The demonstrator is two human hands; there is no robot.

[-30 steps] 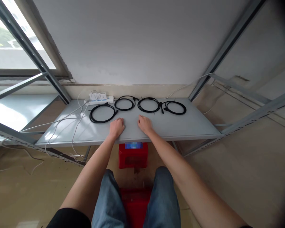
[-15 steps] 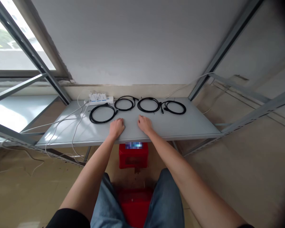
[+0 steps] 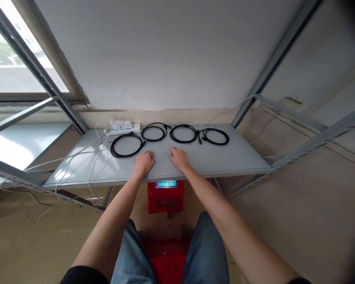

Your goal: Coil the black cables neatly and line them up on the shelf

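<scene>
Four coils of black cable lie in a row along the back of the grey metal shelf board (image 3: 207, 161). My left hand (image 3: 144, 163) rests flat on the board, holding nothing, just below the right side of the leftmost coil (image 3: 126, 145). My right hand (image 3: 179, 157) lies palm down near the board's front edge, also empty, a little in front of the third coil (image 3: 183, 133). The second coil (image 3: 154, 133) sits between them at the back, and the fourth (image 3: 215, 137) lies farthest right. A white power strip (image 3: 122, 127) stands behind the leftmost coil.
White cables (image 3: 77, 157) run from the power strip across the left of the board and hang down to the floor. Steel shelf uprights (image 3: 272, 65) slant on both sides. A red stool (image 3: 165, 197) stands under the front edge, and a window (image 3: 8, 51) is at upper left.
My view has tilted slightly, so the shelf and coils sit a little lower in the picture. My hands stay in the same places on the board, and the coils have not moved.
</scene>
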